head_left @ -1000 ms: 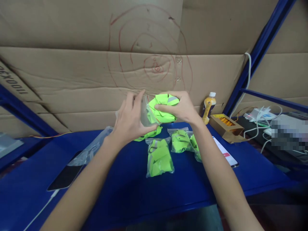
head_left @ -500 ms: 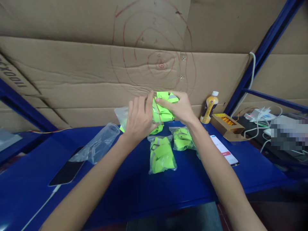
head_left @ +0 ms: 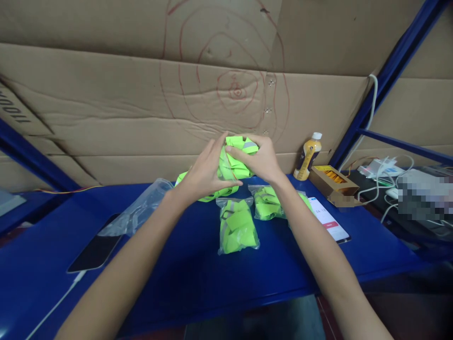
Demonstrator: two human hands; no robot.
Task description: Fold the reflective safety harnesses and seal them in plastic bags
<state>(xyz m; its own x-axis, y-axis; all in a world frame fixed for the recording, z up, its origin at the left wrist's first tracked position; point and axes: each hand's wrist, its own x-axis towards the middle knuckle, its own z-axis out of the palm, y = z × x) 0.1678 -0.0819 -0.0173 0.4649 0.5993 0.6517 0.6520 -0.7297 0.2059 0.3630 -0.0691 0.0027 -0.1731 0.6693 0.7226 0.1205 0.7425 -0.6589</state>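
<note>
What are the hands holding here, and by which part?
Both the left hand and right hand grip a folded neon-green vest by its sides, above the blue table.

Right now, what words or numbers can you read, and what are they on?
"1100": upside-down print on the cardboard, cut off at the picture's edge.
White phone screen: digits, too small to read.
Bottle label: blurred.
Yellow box: no readable text.
</note>
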